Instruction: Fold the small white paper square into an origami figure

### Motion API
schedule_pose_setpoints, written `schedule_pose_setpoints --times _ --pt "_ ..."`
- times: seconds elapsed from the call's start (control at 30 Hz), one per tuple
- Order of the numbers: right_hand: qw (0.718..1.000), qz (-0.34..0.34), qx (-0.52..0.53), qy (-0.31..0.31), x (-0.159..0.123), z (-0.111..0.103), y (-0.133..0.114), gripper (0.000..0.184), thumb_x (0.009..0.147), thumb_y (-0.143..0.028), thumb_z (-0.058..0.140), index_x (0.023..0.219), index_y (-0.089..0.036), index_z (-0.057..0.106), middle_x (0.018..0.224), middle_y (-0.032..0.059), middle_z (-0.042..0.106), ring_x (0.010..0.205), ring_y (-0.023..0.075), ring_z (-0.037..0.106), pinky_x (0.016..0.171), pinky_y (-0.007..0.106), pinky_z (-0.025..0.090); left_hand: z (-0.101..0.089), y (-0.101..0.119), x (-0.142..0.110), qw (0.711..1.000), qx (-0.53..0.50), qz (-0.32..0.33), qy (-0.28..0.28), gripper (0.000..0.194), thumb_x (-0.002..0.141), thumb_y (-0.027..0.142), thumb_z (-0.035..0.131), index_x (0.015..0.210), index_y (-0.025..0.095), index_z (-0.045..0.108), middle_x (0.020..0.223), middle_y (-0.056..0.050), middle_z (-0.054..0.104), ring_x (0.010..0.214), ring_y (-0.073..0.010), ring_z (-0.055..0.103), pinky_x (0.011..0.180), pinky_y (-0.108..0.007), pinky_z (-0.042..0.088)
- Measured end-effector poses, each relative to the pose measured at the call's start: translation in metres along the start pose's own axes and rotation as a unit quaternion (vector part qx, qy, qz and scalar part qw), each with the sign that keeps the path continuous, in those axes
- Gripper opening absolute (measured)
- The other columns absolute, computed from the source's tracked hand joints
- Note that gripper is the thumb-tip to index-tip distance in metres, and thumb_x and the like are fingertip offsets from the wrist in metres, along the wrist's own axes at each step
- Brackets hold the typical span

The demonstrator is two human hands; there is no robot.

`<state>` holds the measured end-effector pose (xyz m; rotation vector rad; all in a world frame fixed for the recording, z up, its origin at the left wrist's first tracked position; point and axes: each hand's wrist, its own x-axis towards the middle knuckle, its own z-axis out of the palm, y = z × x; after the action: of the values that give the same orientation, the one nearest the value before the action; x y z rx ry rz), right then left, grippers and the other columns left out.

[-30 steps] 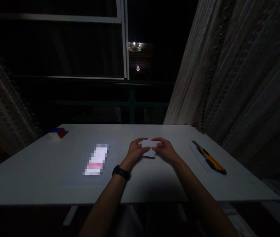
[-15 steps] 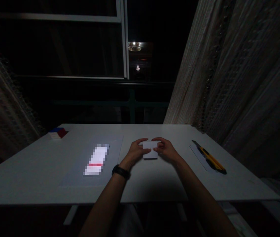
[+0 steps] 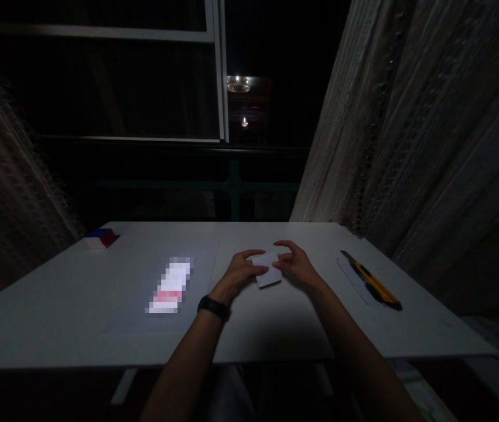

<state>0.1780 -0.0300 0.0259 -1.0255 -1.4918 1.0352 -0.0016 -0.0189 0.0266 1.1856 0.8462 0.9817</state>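
A small, nearly square piece of white paper (image 3: 268,275) is held between my two hands, just over the white table. It sits slightly tilted, its right side higher. My left hand (image 3: 241,272), with a dark band at the wrist, grips the paper's left side, thumb lying across its face. On the opposite edge, my right hand (image 3: 297,267) pinches the paper with its thumb in front; the index finger arches up, away from it. The fingertips behind the sheet are hidden.
The white table (image 3: 78,305) carries a lit, pixelated phone screen (image 3: 171,284) on a pale sheet at left. A colored cube (image 3: 100,238) stands in the far left corner. A yellow-black utility knife (image 3: 375,284) lies at right on a narrow white strip (image 3: 355,282). Curtains hang either side.
The paper has turned from level to slightly tilted between my hands. My right index finger has lifted away from its top edge. The left hand keeps its grip.
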Motion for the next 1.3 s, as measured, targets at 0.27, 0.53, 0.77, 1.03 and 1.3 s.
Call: schedule_pose_setpoints --times 0.27,0.53,0.77,1.03,1.3 --pt "0.999 -0.005 -0.002 0.048 0.003 -0.010 0.005 0.059 0.056 -0.031 0.072 0.107 -0.019 0.046 0.054 -0.0060 0.056 0.050 0.0129 0.054 0.050 0.024 0.039 -0.002 -0.003 0.002 0.998 -0.055 -0.001 0.026 0.058 0.051 0.012 0.078 0.104 0.010 0.056 0.068 -0.007 0.066 0.061 -0.0180 0.063 0.059 -0.033 0.054" --pt "0.999 0.000 0.007 0.049 0.003 -0.013 0.006 0.060 0.056 -0.031 0.072 0.108 -0.019 0.045 0.056 -0.0048 0.058 0.053 0.0142 0.056 0.053 0.025 0.042 0.000 0.003 -0.001 0.998 -0.063 0.004 0.016 0.054 0.055 0.007 0.071 0.107 0.009 0.056 0.066 -0.006 0.065 0.059 -0.0171 0.063 0.061 -0.033 0.054" --pt "0.999 0.020 0.028 0.034 0.002 -0.015 0.006 0.060 0.055 -0.031 0.073 0.108 -0.018 0.046 0.054 -0.0053 0.058 0.050 0.0140 0.056 0.052 0.025 0.041 -0.003 0.004 -0.003 0.997 -0.070 0.011 -0.040 0.061 0.059 0.007 0.066 0.118 0.013 0.052 0.075 -0.006 0.065 0.066 -0.0173 0.063 0.067 -0.035 0.054" --pt "0.998 0.036 0.032 0.027 0.003 -0.019 0.008 0.058 0.052 -0.031 0.075 0.103 -0.017 0.050 0.051 -0.0061 0.056 0.047 0.0132 0.054 0.052 0.025 0.040 -0.005 0.002 -0.003 0.996 -0.070 -0.022 -0.056 0.061 0.064 0.015 0.060 0.123 0.015 0.047 0.081 -0.010 0.066 0.068 -0.0191 0.064 0.064 -0.034 0.053" --pt "0.998 0.039 0.040 -0.039 0.002 -0.007 0.010 0.055 0.057 -0.024 0.072 0.107 -0.017 0.050 0.055 -0.0048 0.058 0.052 0.0132 0.056 0.053 0.025 0.040 0.004 -0.005 0.000 1.000 0.002 0.025 -0.009 0.070 0.051 0.013 0.077 0.117 0.009 0.052 0.058 0.000 0.059 0.048 -0.0097 0.053 0.048 -0.021 0.043"
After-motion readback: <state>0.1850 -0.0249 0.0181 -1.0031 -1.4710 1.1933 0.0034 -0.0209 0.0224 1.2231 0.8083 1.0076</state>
